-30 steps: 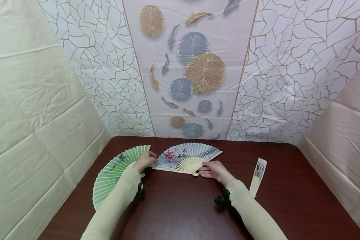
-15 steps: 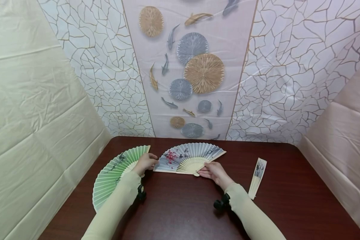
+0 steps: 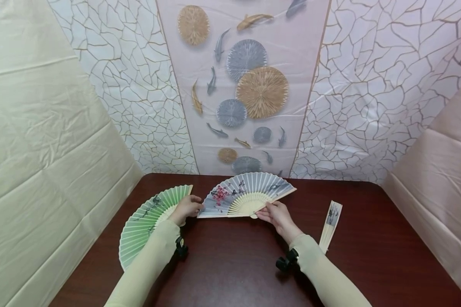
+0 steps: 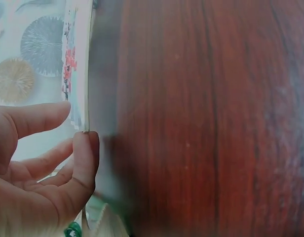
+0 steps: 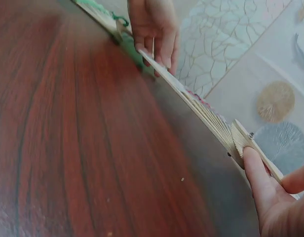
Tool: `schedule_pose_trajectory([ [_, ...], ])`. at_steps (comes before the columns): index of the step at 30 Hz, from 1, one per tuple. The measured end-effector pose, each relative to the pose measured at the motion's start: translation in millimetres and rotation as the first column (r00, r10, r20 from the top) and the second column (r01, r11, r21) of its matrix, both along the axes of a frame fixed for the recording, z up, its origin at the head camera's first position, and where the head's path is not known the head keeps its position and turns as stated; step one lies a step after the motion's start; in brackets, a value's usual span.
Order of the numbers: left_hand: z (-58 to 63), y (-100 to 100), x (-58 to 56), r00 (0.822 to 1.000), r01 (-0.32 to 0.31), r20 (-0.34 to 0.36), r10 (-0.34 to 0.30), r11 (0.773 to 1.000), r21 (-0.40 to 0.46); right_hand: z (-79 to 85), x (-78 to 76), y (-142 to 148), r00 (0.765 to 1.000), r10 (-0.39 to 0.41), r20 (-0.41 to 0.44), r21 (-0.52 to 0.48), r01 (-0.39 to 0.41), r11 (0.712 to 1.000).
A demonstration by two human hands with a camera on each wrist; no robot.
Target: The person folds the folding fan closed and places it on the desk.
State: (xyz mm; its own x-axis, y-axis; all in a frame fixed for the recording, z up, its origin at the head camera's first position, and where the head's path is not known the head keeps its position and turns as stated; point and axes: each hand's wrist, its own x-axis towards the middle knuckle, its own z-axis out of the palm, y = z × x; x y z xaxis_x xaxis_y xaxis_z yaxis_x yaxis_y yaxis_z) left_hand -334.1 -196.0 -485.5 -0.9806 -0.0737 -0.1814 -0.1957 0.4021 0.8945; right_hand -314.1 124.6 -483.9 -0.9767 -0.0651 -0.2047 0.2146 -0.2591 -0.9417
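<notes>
A grey-blue folding fan (image 3: 249, 204) with pink blossoms is spread between my hands at the back middle of the table. My right hand (image 3: 278, 216) pinches its right guard stick near the pivot, thumb on the pale ribs in the right wrist view. At the fan's left corner, my left hand (image 3: 188, 207) has thumb and finger on either side of the edge, as the left wrist view shows close up. A green folding fan (image 3: 150, 224) lies spread under my left forearm, partly hidden by hand and sleeve.
A closed folding fan (image 3: 330, 226) lies on the right, its lower end beside my right sleeve. The dark red wooden table (image 3: 230, 264) ends at the back against a patterned curtain (image 3: 249, 140); pale cloth walls stand at both sides.
The grey-blue fan has shifted slightly right and up in the head view, its right end farthest. My right hand has moved with it; my left hand has barely moved.
</notes>
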Motion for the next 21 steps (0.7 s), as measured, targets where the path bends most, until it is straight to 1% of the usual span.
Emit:
schedule_pose_trajectory([
  [3,3.4,-1.1,-0.2,1.000,0.004,-0.010,-0.004,1.000,0.005,7.5,2.7,-1.4,1.000,-0.019,-0.015,-0.006,0.019,1.000],
  [6,11.1,-0.5,-1.4,0.999,0.023,-0.029,-0.023,1.000,-0.009,16.7,4.6,-2.8,0.998,-0.052,-0.031,-0.015,0.051,0.999],
  [9,24.6,0.3,-2.6,0.997,0.055,-0.057,-0.056,0.998,-0.017,28.4,4.8,-3.4,0.995,-0.079,-0.057,-0.032,0.077,0.997],
  [14,50.8,-2.1,-2.8,0.989,0.097,-0.110,-0.095,0.995,0.019,50.2,5.6,-3.3,0.987,-0.112,-0.116,-0.069,0.104,0.992],
  [18,70.6,-5.2,-0.5,0.980,0.118,-0.165,-0.111,0.993,0.033,66.0,8.6,-4.3,0.972,-0.148,-0.181,-0.120,0.127,0.985],
  [21,85.1,-7.3,5.1,0.971,0.141,-0.201,-0.129,0.989,0.048,76.6,12.8,-5.2,0.962,-0.168,-0.216,-0.152,0.137,0.979],
])
